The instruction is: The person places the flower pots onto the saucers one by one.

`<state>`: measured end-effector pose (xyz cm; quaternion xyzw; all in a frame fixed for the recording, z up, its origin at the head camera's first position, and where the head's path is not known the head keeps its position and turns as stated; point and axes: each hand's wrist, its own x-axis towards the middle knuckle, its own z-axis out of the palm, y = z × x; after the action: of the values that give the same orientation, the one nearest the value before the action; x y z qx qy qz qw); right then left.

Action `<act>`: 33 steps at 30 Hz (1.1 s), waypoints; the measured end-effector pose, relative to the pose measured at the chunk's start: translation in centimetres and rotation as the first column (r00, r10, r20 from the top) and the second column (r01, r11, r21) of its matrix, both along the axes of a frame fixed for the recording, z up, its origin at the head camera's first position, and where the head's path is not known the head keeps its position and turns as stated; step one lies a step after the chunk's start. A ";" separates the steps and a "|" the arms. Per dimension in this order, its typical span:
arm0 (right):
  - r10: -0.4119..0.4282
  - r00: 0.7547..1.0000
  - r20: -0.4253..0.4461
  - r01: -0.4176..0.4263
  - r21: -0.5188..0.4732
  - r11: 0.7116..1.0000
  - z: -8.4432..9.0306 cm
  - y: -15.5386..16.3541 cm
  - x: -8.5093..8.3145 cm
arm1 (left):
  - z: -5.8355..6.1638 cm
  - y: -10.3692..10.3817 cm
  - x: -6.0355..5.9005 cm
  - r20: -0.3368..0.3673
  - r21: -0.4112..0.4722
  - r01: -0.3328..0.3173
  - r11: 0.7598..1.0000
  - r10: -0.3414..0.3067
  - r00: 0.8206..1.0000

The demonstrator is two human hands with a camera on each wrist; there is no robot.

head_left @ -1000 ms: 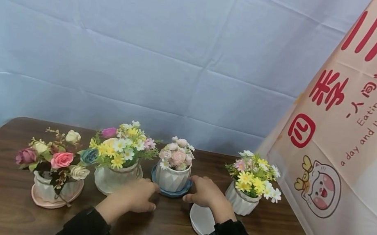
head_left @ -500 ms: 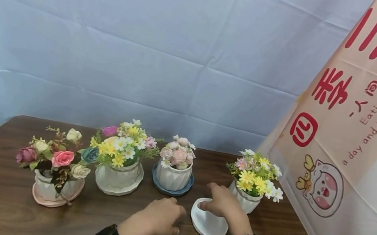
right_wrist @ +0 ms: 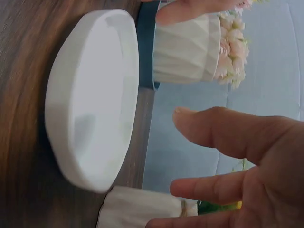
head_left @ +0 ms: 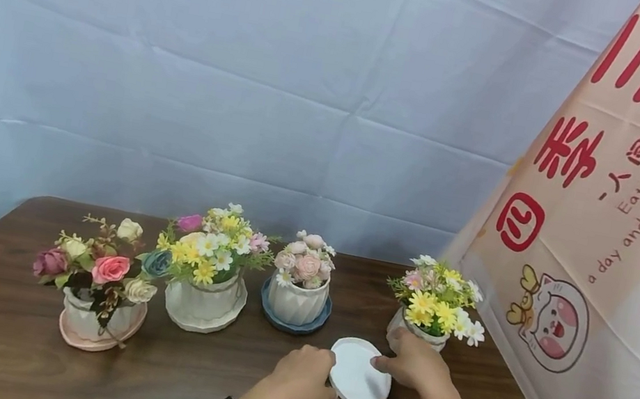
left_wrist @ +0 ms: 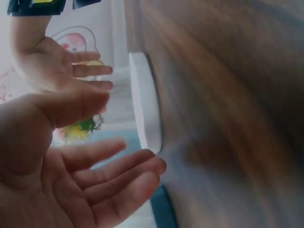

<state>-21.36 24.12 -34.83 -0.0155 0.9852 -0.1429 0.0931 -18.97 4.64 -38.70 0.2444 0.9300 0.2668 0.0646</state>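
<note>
A white saucer (head_left: 357, 374) lies flat on the brown wooden table, with nothing standing on it. My left hand (head_left: 298, 383) is at its left edge; in the left wrist view the fingers (left_wrist: 121, 190) are spread and loosely bent, close to the saucer's rim. Over the saucer's right side hovers my right hand (head_left: 419, 368), thumb and fingers apart in the right wrist view, holding nothing. Just behind that hand stands a white fluted pot (head_left: 397, 325) of yellow and white daisies, directly on the wood, partly covered by the fingers.
Behind the saucer, a pot of pale pink flowers (head_left: 297, 300) sits on a blue saucer (head_left: 292, 326). Further left are a yellow-flowered pot (head_left: 205, 300) on a white saucer and a rose pot (head_left: 96, 321) on a pink saucer. A printed cloth (head_left: 618, 278) hangs along the right side.
Both hands have moved right and toward the front, away from the pink-flowered pot on the blue saucer, to either side of the bare white saucer. The pots have stayed in place.
</note>
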 end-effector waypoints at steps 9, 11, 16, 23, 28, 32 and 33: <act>-0.261 0.965 0.030 0.261 -0.002 0.965 0.4 1.9 0.5 | -0.7 1.0 -0.8 0.146 0.147 -0.190 0.971 0.169 0.975; -0.313 0.950 0.000 0.313 -0.004 0.950 0.3 2.3 0.5 | -0.7 1.1 -1.0 0.159 0.160 -0.203 0.966 0.178 0.971; -0.399 0.913 -0.087 0.395 -0.060 0.917 -0.5 3.6 0.5 | -1.0 1.4 -1.4 0.171 0.160 -0.211 0.964 0.183 0.968; -0.400 0.899 -0.177 0.370 -0.179 0.912 -1.8 5.3 -0.5 | -1.3 1.7 -1.9 0.181 0.167 -0.211 0.963 0.180 0.967; -0.377 0.913 -0.154 0.303 -0.363 0.881 -3.2 6.2 -1.3 | -1.4 1.8 -1.9 0.228 0.208 -0.223 0.952 0.175 0.958; -0.370 0.925 -0.089 0.267 -0.538 0.799 -4.1 6.3 -1.9 | -1.4 2.1 -2.0 0.245 0.219 -0.243 0.945 0.188 0.951; -0.368 0.926 -0.086 0.258 -0.568 0.781 -4.3 6.3 -2.0 | -1.5 2.2 -2.0 0.243 0.211 -0.247 0.946 0.194 0.951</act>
<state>-23.41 30.38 -39.11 0.1094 0.8957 -0.4295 -0.0360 -20.99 6.82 -40.15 0.1134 0.8998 0.4077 0.1062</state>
